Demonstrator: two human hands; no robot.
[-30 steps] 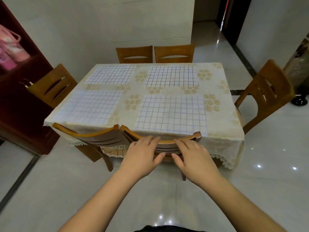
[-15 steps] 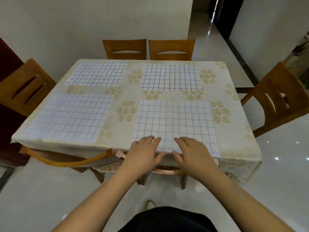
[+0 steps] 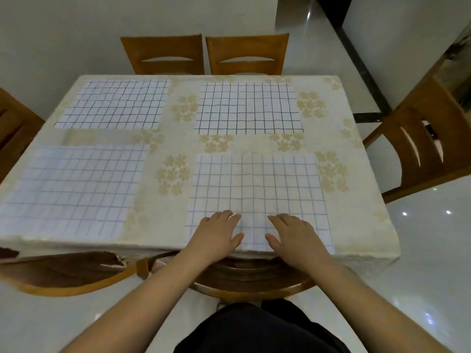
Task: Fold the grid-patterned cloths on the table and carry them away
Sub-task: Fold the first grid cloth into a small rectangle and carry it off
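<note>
Four grid cloths lie flat on the table [image 3: 158, 240], which wears a cream floral tablecloth [image 3: 175, 174]. Landmark = near-right cloth [image 3: 257, 184], w/ pale blue lines, reaching the table's front edge. Both hands rest on its near edge: left hand [image 3: 216, 235] and right hand [image 3: 293, 235], palms down, fingers extended & slightly spread, grasping nothing, a small gap btwn them. Left of that cloth: near-left cloth [image 3: 74, 189]. Beyond it: far-right cloth [image 3: 247, 108], darker lines. Diagonally beyond, to the left: far-left cloth [image 3: 114, 105], a bit wrinkled. Wooden chairs [image 3: 204, 53] stand around the table; one tucked just below the hands.
</note>
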